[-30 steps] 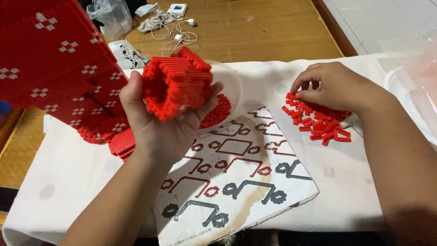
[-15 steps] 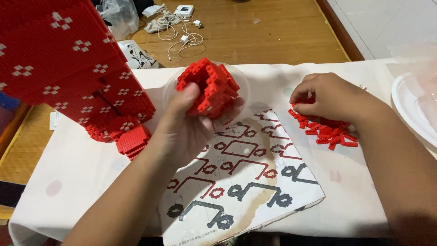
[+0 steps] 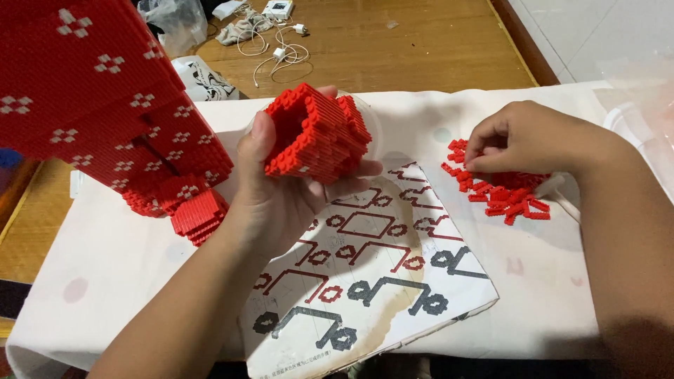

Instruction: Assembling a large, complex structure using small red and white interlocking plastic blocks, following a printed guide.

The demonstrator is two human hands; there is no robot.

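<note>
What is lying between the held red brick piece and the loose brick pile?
In the head view, only the printed instruction sheet's upper corner and white cloth lie there.

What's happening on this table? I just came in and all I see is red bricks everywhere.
A person is working with small red building bricks. Their left hand holds up a hollow, ring-shaped red brick piece, tilted so its opening shows. Their right hand rests on a loose pile of red bricks on the white cloth, fingers curled as if picking one out. An instruction sheet with brick diagrams lies between the hands. A large red brick model with white dot patterns stands at the left.
</note>
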